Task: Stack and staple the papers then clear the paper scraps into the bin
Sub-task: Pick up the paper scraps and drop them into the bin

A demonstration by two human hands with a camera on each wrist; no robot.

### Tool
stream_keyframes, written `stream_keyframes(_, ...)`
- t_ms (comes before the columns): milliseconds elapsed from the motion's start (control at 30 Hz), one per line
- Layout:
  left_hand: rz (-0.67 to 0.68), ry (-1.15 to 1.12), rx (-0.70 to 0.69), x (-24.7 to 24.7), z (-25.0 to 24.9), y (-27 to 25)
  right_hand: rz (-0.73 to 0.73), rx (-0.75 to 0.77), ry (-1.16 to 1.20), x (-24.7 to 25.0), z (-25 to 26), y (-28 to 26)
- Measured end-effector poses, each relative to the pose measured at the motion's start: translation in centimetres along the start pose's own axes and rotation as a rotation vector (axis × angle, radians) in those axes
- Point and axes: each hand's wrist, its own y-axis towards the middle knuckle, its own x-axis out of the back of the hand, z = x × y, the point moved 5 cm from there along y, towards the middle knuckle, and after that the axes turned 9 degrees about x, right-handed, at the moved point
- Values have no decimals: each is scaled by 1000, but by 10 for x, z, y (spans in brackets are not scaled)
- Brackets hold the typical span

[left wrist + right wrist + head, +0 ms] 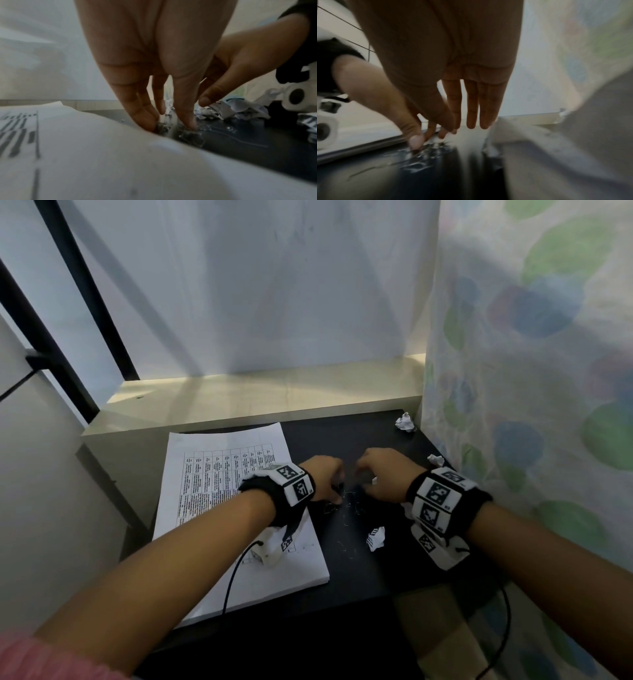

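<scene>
Both forearms reached in from the near edge over a black table [342,440]. On its left side lay the stack of papers [219,494], squared and flat. Between the hands lay loose staples [346,501], tiny, light and slippery-looking. The left hand [322,477] had its fingertips [150,121] pressed down among them, fingers fairly straight, gripping nothing visible. The right hand [383,474] hung with fingers extended, holding nothing I could see. Crumpled paper scraps [375,538] lay near, right and far right; soft and light, they should pinch up easily anywhere. No bin showed.
</scene>
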Motion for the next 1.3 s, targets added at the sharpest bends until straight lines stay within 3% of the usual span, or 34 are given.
stream_keyframes(67,-43,-4,49,6,3,1,36,18,-18,-7,13,7)
stream_keyframes(200,-1,90,87,5,14,-2,151,49,-75,-28,24,7)
stream_keyframes(367,-11,18,-12,-5,3,-14,131,88,-40,-31,30,-6)
stream_keyframes(533,23,-32,20,-3,4,-19,-2,-32,90,-9,11,-19)
stream_keyframes(633,10,31,56,-5,9,-18,39,-86,68,-9,6,-20)
stream_keyframes(833,-3,-123,72,-7,-5,-14,46,-116,126,-19,18,0)
stream_keyframes(967,-45,-201,115,3,8,-14,27,-16,129,-8,20,0)
stream_keyframes(1133,-35,-221,144,4,23,-13,246,252,-46,-27,39,-8)
stream_keyframes(1300,1,-198,118,-2,20,-14,221,328,-111,-32,42,-12)
